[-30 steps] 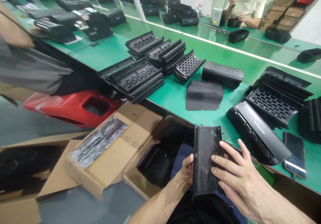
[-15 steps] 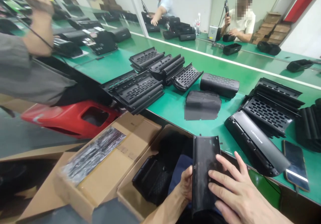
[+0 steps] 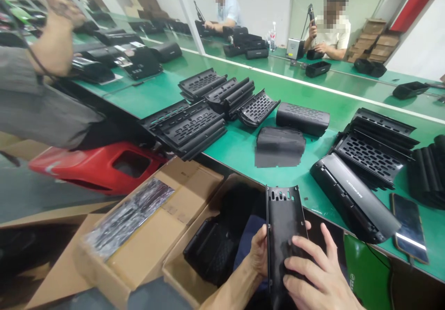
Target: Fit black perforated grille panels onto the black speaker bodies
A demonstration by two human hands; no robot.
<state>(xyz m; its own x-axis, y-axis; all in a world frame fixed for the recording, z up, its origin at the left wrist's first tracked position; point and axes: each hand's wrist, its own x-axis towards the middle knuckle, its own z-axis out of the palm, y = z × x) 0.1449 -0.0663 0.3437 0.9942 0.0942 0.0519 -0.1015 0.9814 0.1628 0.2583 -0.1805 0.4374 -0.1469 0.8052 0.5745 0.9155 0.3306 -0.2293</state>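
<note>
My left hand (image 3: 259, 250) grips a curved black plastic cover (image 3: 282, 208) by its left edge, with a fingertip showing past the right edge. The cover stands lengthwise in front of me, hollow side up, and a row of slots shows at its far end. Below those slots the inner face looks dark and smooth, like a black sheet lying in it. My right hand (image 3: 314, 273) lies over this inner face with fingers spread and fingertips touching it. Beyond, a stack of thin black sheets (image 3: 280, 148) lies on the green table (image 3: 239, 150).
Slotted black covers (image 3: 198, 124) are piled left, more (image 3: 371, 157) right. A black housing (image 3: 354, 196) and a phone (image 3: 410, 226) lie near the edge. An open carton (image 3: 198, 277) and a red stool (image 3: 93, 166) stand below. Co-workers sit left and across.
The slots at the cover's far end, covered before, now show. My right hand has shifted slightly down and left along the inner face.
</note>
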